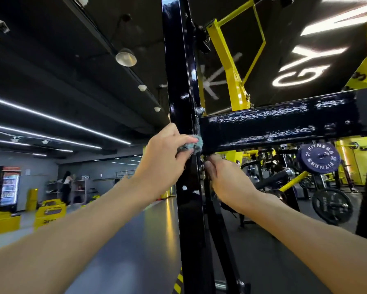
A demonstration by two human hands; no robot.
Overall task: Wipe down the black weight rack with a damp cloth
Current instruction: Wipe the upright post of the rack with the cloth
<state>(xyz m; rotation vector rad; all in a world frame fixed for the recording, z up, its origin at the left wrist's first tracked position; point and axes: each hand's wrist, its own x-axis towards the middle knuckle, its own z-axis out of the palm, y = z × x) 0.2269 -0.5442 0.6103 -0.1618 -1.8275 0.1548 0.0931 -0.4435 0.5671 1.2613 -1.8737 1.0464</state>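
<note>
The black weight rack shows as a glossy upright post [178, 81] with a horizontal crossbeam [284, 126] joining it from the right. My left hand [163, 162] grips a bunched blue-grey cloth [192, 144] and holds it against the joint where the beam meets the post. My right hand [229, 183] reaches in just below the beam, its fingertips at the bolts on the post's right side. What those fingertips touch is partly hidden in shadow.
Yellow frame parts [227, 60] rise behind the beam. A purple weight plate [318, 158] and a black plate [332, 205] hang at the right. Yellow boxes [49, 211] and a drinks fridge [7, 187] stand far left, with a person [66, 185] near shelves.
</note>
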